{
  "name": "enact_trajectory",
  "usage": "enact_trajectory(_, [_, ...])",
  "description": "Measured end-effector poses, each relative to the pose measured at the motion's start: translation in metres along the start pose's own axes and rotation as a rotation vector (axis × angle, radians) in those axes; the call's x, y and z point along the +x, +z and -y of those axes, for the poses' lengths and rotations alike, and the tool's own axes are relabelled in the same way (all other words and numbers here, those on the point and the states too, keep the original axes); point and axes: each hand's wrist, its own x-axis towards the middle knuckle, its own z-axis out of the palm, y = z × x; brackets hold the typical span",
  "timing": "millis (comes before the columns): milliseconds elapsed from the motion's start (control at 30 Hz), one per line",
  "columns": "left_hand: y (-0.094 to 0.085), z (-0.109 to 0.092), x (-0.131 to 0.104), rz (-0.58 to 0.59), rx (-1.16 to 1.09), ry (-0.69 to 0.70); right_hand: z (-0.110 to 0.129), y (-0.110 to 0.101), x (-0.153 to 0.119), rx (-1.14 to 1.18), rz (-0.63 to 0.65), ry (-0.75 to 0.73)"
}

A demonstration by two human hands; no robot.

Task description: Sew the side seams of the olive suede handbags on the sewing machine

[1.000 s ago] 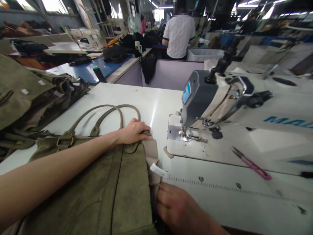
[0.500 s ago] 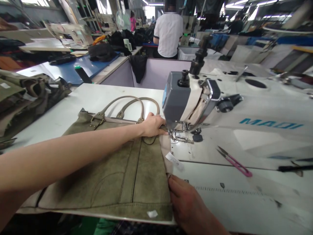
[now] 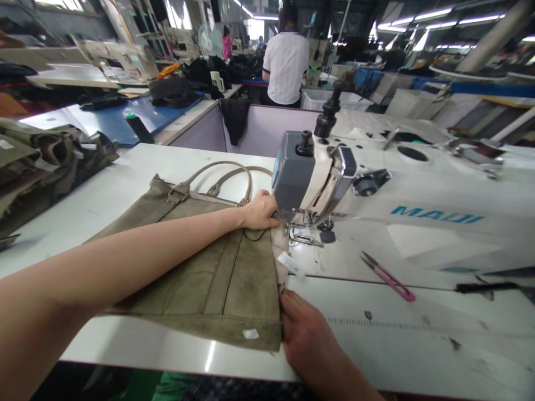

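An olive-green handbag [image 3: 192, 278] with two looped handles [image 3: 225, 163] lies on the white sewing table. Its right edge, with pale lining [image 3: 279, 250] and a white label [image 3: 291, 263], reaches the presser foot of a sewing machine [image 3: 298, 178]. My left hand [image 3: 259, 211] grips the bag's upper edge close to the needle, fingers bent over it. Lower down, my right hand [image 3: 307, 331] pinches the same side edge of the bag; its fingertips are partly hidden.
Pink thread snips [image 3: 388, 278] lie on the machine bed, right of the needle. A stack of olive fabric pieces [image 3: 50, 167] sits at the left. Beyond the table are a dark thread cone [image 3: 140, 129], a black cloth [image 3: 235, 120] and a person in white [image 3: 287, 67].
The bag's lower edge has moved away from the table's front edge, showing more white tabletop. My right hand has moved slightly up along the bag's side. Both hands keep their grip.
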Motion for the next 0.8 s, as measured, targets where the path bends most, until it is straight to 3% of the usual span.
enact_trajectory(167, [-0.002,-0.016,-0.026,-0.009,-0.015,-0.087,-0.001,0.003,-0.01,-0.177,-0.001,-0.235])
enact_trajectory(500, [0.0,-0.012,-0.012,-0.022,-0.063,-0.144,-0.002,-0.004,-0.009,-0.092,0.022,-0.053])
enact_trajectory(800, [0.006,-0.009,-0.009,-0.066,-0.113,-0.148,-0.006,-0.004,-0.007,-0.005,-0.027,-0.105])
